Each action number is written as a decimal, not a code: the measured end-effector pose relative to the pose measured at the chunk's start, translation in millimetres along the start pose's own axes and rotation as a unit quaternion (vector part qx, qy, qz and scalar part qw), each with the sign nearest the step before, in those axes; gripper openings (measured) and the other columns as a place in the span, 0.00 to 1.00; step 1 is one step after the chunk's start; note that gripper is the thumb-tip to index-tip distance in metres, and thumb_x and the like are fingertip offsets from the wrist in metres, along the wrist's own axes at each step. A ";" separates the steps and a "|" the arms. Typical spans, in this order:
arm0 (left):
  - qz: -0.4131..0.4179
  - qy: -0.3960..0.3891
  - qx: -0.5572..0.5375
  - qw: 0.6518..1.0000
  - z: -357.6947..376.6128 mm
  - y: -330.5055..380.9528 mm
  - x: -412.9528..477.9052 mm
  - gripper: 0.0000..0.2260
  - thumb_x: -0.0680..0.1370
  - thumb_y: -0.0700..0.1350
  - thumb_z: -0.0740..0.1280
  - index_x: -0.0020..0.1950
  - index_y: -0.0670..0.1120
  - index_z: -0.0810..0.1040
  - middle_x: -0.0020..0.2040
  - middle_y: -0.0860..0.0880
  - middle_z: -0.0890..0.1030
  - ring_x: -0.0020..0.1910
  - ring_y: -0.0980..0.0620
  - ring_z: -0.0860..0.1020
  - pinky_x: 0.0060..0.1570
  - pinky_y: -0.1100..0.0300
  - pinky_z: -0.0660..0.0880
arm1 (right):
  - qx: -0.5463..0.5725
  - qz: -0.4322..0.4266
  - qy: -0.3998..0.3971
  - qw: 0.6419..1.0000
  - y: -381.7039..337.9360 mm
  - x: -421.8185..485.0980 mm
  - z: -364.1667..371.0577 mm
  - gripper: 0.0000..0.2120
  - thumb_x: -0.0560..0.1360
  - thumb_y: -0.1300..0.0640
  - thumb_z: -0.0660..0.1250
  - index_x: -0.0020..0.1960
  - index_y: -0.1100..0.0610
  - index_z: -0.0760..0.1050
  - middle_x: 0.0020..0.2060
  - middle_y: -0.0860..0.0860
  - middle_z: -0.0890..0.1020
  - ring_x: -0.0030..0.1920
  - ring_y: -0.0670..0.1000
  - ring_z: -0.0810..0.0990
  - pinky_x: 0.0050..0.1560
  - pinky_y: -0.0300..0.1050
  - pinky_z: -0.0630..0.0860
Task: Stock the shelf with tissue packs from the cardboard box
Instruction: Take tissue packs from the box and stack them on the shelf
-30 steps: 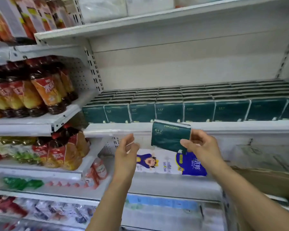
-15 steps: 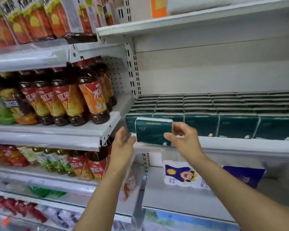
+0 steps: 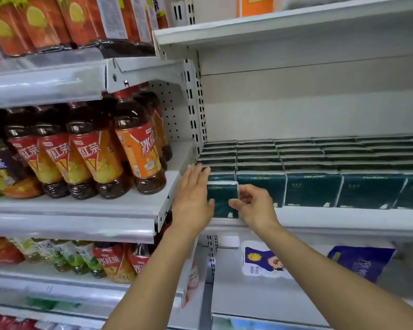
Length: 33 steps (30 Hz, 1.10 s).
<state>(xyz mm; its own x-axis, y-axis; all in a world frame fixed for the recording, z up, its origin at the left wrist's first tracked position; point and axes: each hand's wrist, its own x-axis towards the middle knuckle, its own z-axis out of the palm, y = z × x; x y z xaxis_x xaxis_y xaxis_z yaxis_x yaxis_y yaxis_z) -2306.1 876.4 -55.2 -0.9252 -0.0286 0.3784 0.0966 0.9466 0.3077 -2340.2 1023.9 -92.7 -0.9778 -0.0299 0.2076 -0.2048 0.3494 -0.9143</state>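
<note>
I logged the dark green tissue pack (image 3: 222,201) standing upright at the front left end of the white shelf (image 3: 343,221), just ahead of the stocked row of tissue packs (image 3: 312,189). The right hand (image 3: 253,206) pinched its right edge between thumb and fingers. The left hand (image 3: 192,198) lay flat, fingers straight, against its left side. Iced-tea bottles (image 3: 138,151) stood in the bay to the left.

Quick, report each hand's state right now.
Left hand: open, fingers straight, at the tissue pack's left side.
Right hand: pinching the tissue pack's right edge.
</note>
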 end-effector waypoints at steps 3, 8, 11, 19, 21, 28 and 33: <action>0.018 -0.052 0.068 0.996 -0.8 -5.1 13.6 0.34 0.77 0.45 0.67 0.79 0.51 0.53 0.79 0.52 0.55 0.78 0.52 0.50 0.77 0.52 0.45 | -0.021 -0.005 0.005 1.000 -0.2 1.3 3.6 0.05 0.72 0.60 0.74 0.47 0.56 0.82 0.40 0.50 0.84 0.42 0.50 0.82 0.49 0.46 0.79; 0.018 -0.044 0.047 0.998 2.8 -7.8 12.9 0.32 0.78 0.43 0.66 0.78 0.51 0.55 0.78 0.52 0.58 0.77 0.52 0.54 0.76 0.56 0.49 | -0.074 -0.013 0.030 0.997 1.9 0.7 6.3 0.05 0.72 0.55 0.75 0.46 0.53 0.80 0.38 0.45 0.82 0.41 0.47 0.81 0.48 0.51 0.79; 0.015 -0.046 0.046 0.998 2.8 -7.3 13.3 0.31 0.78 0.43 0.66 0.78 0.51 0.55 0.78 0.51 0.58 0.77 0.51 0.55 0.76 0.56 0.50 | -0.073 -0.015 0.038 0.996 2.2 -1.8 3.2 0.08 0.71 0.55 0.75 0.48 0.54 0.79 0.40 0.46 0.81 0.42 0.48 0.80 0.49 0.50 0.79; 0.042 0.039 -0.033 0.998 3.2 19.0 -8.1 0.28 0.77 0.45 0.67 0.76 0.50 0.62 0.76 0.51 0.63 0.76 0.52 0.57 0.75 0.55 0.48 | 0.051 -0.061 0.081 0.994 0.6 -29.8 -28.3 0.05 0.76 0.61 0.69 0.51 0.55 0.79 0.45 0.47 0.82 0.46 0.46 0.80 0.49 0.37 0.77; 0.044 0.081 -0.111 0.989 5.5 40.9 -21.4 0.24 0.77 0.44 0.67 0.73 0.50 0.68 0.72 0.51 0.69 0.72 0.53 0.64 0.73 0.56 0.58 | 0.081 -0.061 0.085 0.991 1.1 -39.5 -47.4 0.05 0.76 0.62 0.67 0.49 0.54 0.80 0.42 0.47 0.83 0.45 0.49 0.81 0.48 0.40 0.78; 0.004 0.016 -0.359 0.933 41.6 131.5 -65.3 0.12 0.78 0.43 0.66 0.59 0.55 0.77 0.52 0.58 0.82 0.46 0.60 0.80 0.51 0.58 0.77 | 0.106 -0.032 0.120 0.987 39.8 -77.6 -131.3 0.06 0.77 0.64 0.65 0.45 0.58 0.80 0.39 0.52 0.82 0.41 0.52 0.81 0.42 0.44 0.81; -0.040 -0.119 -0.463 0.878 86.9 208.7 -89.9 0.09 0.78 0.39 0.65 0.55 0.51 0.79 0.47 0.49 0.84 0.41 0.52 0.82 0.47 0.58 0.78 | 0.080 0.000 0.156 0.985 82.1 -117.3 -212.0 0.11 0.77 0.67 0.65 0.41 0.53 0.78 0.34 0.51 0.81 0.33 0.44 0.78 0.36 0.34 0.74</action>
<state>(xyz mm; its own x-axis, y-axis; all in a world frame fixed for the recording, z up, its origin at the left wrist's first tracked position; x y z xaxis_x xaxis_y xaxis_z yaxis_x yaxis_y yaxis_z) -2234.6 1104.5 -100.9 -0.9825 0.0884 0.1638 0.1821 0.2754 0.9439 -2232.8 1254.6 -118.4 -0.9211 0.2682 0.2821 -0.2341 0.1973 -0.9520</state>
